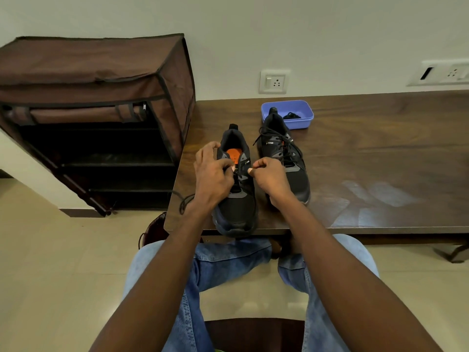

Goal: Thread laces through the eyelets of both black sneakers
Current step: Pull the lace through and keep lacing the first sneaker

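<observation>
Two hands meet over the near sneaker (234,199) at the table (380,153) edge: left hand (212,174) pinches the lace (185,200) by an eyelet, loose tail trailing leftward. Right hand (270,177), fingers curled, seems to pinch the other end; best pull both ends evenly, while the laced sneaker (284,153) waits alongside.

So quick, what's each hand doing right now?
Left hand: pinching the lace at the near sneaker.
Right hand: pinching the same lace's other end.
</observation>
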Available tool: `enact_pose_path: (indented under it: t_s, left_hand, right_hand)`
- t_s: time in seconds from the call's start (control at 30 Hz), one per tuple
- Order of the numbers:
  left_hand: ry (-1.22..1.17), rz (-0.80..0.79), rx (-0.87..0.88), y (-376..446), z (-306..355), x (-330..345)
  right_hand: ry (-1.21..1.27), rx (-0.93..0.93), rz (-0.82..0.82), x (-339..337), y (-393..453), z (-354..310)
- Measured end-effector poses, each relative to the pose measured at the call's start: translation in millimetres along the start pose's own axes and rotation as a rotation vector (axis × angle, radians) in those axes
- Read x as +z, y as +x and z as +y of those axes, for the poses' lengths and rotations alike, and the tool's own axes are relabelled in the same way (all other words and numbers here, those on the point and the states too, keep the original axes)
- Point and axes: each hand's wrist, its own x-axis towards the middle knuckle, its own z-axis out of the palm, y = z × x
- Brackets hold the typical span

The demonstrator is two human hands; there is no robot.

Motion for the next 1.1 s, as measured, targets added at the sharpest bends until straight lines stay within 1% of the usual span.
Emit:
enact_pose_path:
  t_s: [0.17, 0.23, 0.43, 0.5, 0.57, 0.77, 0.9, 1.03, 1.1]
  left_hand:
    - [0.022, -0.073, -0.011, 5.0, 1.1, 0.6]
    - [-0.016, -0.113, -0.037, 6.4, 0.9, 3.5]
    - [-0.363, -0.219, -0.315, 12.3, 5.2, 7.3]
    - [-0.482, -0.200, -0.425, 13.0, 7.0, 9.3]
    - [-0.541, -0.179, -0.495, 13.5, 7.9, 11.3]
    - [-0.456, -0.189, -0.533, 16.2, 11.1, 18.2]
    - [-0.654, -0.155, -0.680, 13.2, 11.4, 19.1]
    - [-0.714, -0.130, -0.697, 12.4, 8.7, 18.6]
    - [-0.734, -0.118, -0.668, 10.9, 10.4, 17.3]
  right_hand:
    - [-0.063, -0.015, -0.052, 2.8, 0.1, 0.1]
    - [-0.070, -0.014, -0.054, 3.6, 0.4, 1.5]
    - [-0.061, -0.012, -0.069, 2.4, 3.2, 6.2]
    - [-0.063, -0.027, -0.072, 1.9, 4.4, 8.4]
    - [-0.095, -0.053, -0.070, 2.4, 5.1, 9.3]
    - [-0.172, -0.114, -0.069, 3.1, 3.2, 10.7]
    - [-0.155, -0.126, -0.072, 0.6, 1.8, 11.0]
    - [-0.181, -0.134, -0.068, 2.2, 2.6, 12.2]
    - [-0.185, -0.132, -0.061, 2.5, 1.8, 11.6]
